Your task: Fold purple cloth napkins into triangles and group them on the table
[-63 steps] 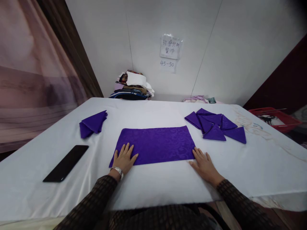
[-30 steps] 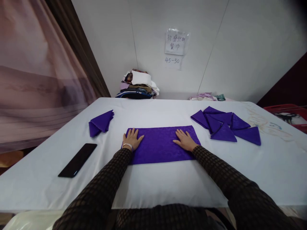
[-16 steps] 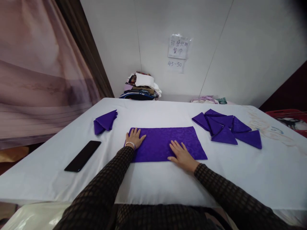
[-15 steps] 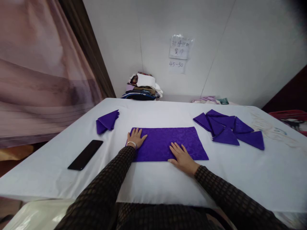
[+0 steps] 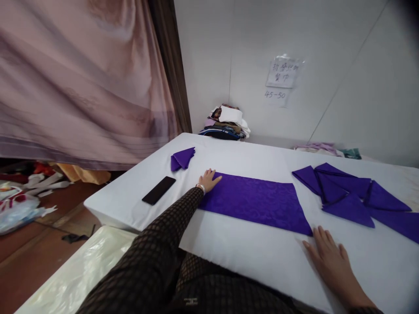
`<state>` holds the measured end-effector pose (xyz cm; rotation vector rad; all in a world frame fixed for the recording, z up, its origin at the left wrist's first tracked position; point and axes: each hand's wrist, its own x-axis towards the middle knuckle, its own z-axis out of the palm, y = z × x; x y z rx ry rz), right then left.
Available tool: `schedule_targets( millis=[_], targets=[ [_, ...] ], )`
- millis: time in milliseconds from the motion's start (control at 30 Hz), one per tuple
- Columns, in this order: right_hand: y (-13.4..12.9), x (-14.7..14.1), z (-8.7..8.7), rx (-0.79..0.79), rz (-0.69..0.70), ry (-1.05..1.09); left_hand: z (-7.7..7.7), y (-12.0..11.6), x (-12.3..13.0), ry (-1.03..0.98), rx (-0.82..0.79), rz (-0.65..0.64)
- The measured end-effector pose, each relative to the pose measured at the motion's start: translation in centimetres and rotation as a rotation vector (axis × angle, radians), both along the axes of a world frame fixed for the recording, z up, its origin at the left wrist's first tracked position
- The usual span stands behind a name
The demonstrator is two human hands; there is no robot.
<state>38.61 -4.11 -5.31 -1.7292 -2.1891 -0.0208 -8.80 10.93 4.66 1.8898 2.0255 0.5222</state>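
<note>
"Where is the cloth (image 5: 252,200) lying?"

"It is lying flat on the table (image 5: 248,158), between the phone (image 5: 159,190) and the folded triangles (image 5: 348,210)."

"How is the left hand (image 5: 209,179) bearing on it?"

"It is resting open, fingers spread, on the cloth's left end, gripping nothing."

"And the right hand (image 5: 329,255)?"

"It is pointing, open and holding nothing, at the near right corner (whether its fingertips are touching, I cannot tell)."

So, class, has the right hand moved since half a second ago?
Yes, the right hand shifted rightward, judged against the purple cloth, to its near right corner.
</note>
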Motion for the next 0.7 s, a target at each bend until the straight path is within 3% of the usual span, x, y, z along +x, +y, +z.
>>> schedule_targets(
  millis=[100, 233, 333, 433, 533, 700],
  targets=[
    [0.0, -2.9, 1.1, 0.111, -0.017, -0.013, 0.3, -3.6, 0.3, -0.014, 0.095, -0.148],
    [0.8, -10.7, 3.9, 0.075, 0.147, -0.041, -0.7, -8.8, 2.9, 0.028, 0.146, -0.393],
    [1.4, -17.1, 5.9, -0.029, 0.357, -0.06, -1.7, -10.5, 4.8, 0.076, 0.114, -0.463],
    [1.7, -20.7, 6.7, -0.127, 0.485, -0.061, -2.4, -10.7, 5.5, 0.141, 0.079, -0.453],
    [1.6, -19.9, 6.2, -0.203, 0.483, -0.069, -2.5, -10.9, 5.0, 0.183, 0.093, -0.434],
    [0.2, -11.1, 3.5, -0.13, 0.262, -0.081, -2.4, -11.9, 2.8, 0.234, 0.112, -0.392]
  ],
)
